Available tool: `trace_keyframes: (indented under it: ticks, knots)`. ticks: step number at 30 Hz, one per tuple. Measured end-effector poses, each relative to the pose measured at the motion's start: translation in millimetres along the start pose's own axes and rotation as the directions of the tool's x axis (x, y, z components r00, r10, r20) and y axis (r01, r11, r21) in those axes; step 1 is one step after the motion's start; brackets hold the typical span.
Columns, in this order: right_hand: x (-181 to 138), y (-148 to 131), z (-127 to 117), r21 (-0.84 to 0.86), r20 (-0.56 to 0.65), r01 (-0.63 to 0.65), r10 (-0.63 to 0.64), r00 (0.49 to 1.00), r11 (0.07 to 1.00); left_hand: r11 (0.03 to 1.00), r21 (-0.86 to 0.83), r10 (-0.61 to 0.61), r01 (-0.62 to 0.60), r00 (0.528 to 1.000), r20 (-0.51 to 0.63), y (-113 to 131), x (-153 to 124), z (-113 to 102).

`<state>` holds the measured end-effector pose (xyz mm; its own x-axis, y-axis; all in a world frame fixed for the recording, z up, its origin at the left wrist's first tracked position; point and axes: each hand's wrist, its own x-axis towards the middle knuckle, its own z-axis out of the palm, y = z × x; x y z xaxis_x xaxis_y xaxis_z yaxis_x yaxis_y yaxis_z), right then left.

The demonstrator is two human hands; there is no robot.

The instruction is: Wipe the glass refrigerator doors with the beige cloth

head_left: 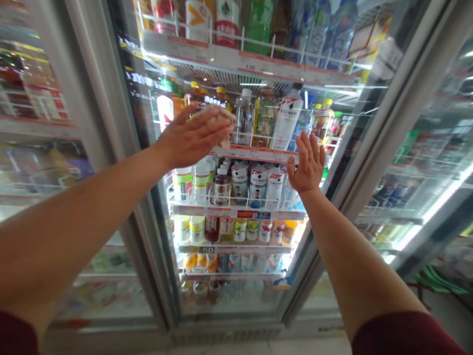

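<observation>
I face the glass door [155,236] of a lit drinks fridge. My left hand [190,139] reaches across the upper middle of the glass, fingers straight and pressed together, holding a small beige cloth [226,118] flat against the pane. My right hand [307,165] lies open on the glass further right and a little lower, palm on the pane, fingers spread and pointing up. Behind the glass, wire shelves [254,154] carry rows of bottles [240,182] with white, yellow and red caps.
The grey door frame [373,162] slants down on the right, and another frame post [107,113] stands on the left. More glass-fronted fridges stand on the left [33,148] and right [432,167]. A pale floor [295,347] runs along the bottom.
</observation>
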<state>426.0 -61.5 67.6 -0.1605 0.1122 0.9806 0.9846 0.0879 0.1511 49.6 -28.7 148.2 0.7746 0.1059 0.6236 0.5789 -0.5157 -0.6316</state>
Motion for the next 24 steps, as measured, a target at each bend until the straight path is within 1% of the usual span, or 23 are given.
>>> trace_keyframes:
  ticks: [2,3,4,5,6,8,10,11,12,13,15,17,18,19,20,22,23,24]
  knots:
    - [0,0,-1,-0.002,0.019,-0.011,0.011,1.0,1.0,0.985,0.044,-0.162,0.166,0.982,-0.094,-11,4,-6]
    - [0,0,-1,-0.002,0.025,-0.013,0.013,1.0,1.0,0.973,0.051,-0.217,0.225,0.968,-0.122,-14,4,-7]
    - [0,0,-1,-0.002,0.025,-0.012,0.012,1.0,1.0,0.966,0.052,-0.243,0.252,0.961,-0.133,-13,4,-5]
    - [0,0,-1,-0.003,0.019,-0.009,0.009,1.0,1.0,0.968,0.052,-0.239,0.247,0.963,-0.123,-9,2,-3]
    - [-1,0,-1,-0.005,0.012,-0.005,0.005,1.0,1.0,0.977,0.051,-0.2,0.205,0.975,-0.096,-4,1,0]
    - [-1,0,0,-0.007,-0.002,0.003,-0.003,1.0,1.0,0.998,0.036,-0.059,0.06,0.998,-0.022,7,-3,7]
    - [-2,0,0,0.001,-0.016,0.006,-0.006,1.0,1.0,0.998,0.014,0.068,-0.069,0.997,0.04,9,-5,7]
    - [-2,0,0,0.009,-0.02,0.006,-0.006,1.0,1.0,0.996,0.013,0.086,-0.087,0.995,0.054,6,-5,5]
    - [-2,-1,1,0.016,-0.02,0.005,-0.004,1.0,1.0,0.997,0.025,0.069,-0.07,0.996,0.051,0,-4,1]
    - [-2,-1,1,0.021,-0.016,0.001,-0.001,1.0,1.0,0.999,0.044,0.021,-0.022,0.999,0.028,-6,-3,-3]
    - [-2,-1,1,0.02,0.0,-0.008,0.008,1.0,1.0,0.991,0.077,-0.106,0.11,0.993,-0.055,-18,-2,-10]
    - [-1,-1,1,0.01,0.006,-0.014,0.014,1.0,1.0,0.973,0.081,-0.204,0.214,0.972,-0.117,-19,-4,-9]
    - [-1,-1,1,0.005,0.002,-0.013,0.013,1.0,1.0,0.971,0.073,-0.219,0.23,0.967,-0.128,-16,-7,-6]
    - [-1,-1,1,0.001,-0.005,-0.01,0.01,1.0,1.0,0.975,0.061,-0.204,0.212,0.972,-0.12,-10,-10,-1]
    - [-1,-1,1,-0.002,-0.011,-0.007,0.007,1.0,1.0,0.986,0.047,-0.154,0.158,0.984,-0.091,-3,-14,5]
    - [-2,-1,1,-0.006,-0.018,-0.005,0.005,1.0,1.0,1.0,0.008,0.012,-0.012,1.0,-0.001,8,-21,15]
    - [-2,-1,1,-0.007,-0.017,-0.005,0.005,1.0,1.0,0.996,-0.01,0.091,-0.091,0.995,0.041,10,-23,16]
    - [-2,-1,1,-0.008,-0.016,-0.006,0.006,1.0,1.0,0.99,-0.016,0.14,-0.139,0.988,0.067,9,-23,16]
